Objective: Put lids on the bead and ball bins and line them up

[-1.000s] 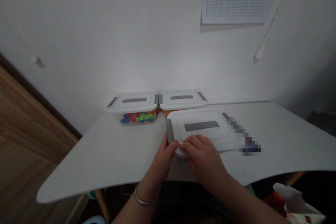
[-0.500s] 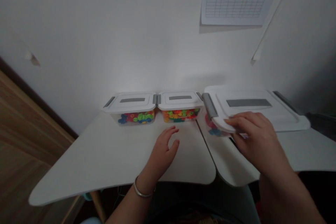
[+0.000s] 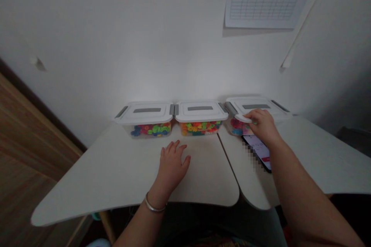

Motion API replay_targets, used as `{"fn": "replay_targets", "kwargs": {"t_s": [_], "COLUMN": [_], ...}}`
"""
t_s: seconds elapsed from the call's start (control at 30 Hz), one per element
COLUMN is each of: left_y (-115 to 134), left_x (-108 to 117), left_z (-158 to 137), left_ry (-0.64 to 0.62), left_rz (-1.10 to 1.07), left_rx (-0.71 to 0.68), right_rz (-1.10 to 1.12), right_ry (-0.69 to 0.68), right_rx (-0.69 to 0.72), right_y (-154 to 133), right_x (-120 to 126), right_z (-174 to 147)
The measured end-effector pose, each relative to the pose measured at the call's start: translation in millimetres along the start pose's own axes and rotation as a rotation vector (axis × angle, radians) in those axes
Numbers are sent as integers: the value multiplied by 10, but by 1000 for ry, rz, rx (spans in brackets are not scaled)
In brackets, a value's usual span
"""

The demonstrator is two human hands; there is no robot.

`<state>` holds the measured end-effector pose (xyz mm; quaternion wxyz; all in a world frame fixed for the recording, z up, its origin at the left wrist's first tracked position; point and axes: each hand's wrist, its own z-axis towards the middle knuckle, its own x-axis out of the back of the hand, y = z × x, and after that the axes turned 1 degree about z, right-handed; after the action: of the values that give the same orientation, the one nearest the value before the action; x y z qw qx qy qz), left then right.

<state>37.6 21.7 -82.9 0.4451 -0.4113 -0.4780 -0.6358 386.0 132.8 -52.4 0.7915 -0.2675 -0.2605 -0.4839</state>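
Note:
Three clear plastic boxes with white lids and grey clips stand in a row against the wall. The left box (image 3: pixel 150 129) and the middle box (image 3: pixel 199 126) show small, brightly coloured pieces through their sides. At the right box (image 3: pixel 237 126), my right hand (image 3: pixel 263 127) has its thumb and fingers closed on the front edge of the white lid (image 3: pixel 246 104). Pink and blue pieces show in that box, partly hidden by the hand. My left hand (image 3: pixel 174 164), fingers spread and holding nothing, is over the white table (image 3: pixel 116 177) in front of the other two boxes.
A phone (image 3: pixel 257 150) with a lit screen lies on the table below my right hand, partly covered by it. A seam (image 3: pixel 228 158) divides two tabletops. A printed grid sheet (image 3: pixel 266 0) hangs on the wall. Wooden panelling (image 3: pixel 26 154) stands at the left.
The right box, gripped by my right hand, has gone back toward the wall, in line with the others. The phone has come into view. My left hand has shifted slightly left, fingers spreading.

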Motion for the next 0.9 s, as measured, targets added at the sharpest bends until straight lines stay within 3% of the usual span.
{"fn": "replay_targets", "kwargs": {"t_s": [0.23,0.57,0.9], "left_y": [19,8,42], "left_x": [-80,-99,-140], "left_z": [-2,-19,-10], "left_ry": [-39,-53,-114], "left_rz": [4,9,8], "left_rx": [6,-18,-41], "right_rz": [-37,-39,-30], "right_ry": [18,-49,-93], "right_rx": [-82,-127,-73], "right_y": [172,181,128], "right_x": [-248,-426,-367], "right_z": [62,83,57]}}
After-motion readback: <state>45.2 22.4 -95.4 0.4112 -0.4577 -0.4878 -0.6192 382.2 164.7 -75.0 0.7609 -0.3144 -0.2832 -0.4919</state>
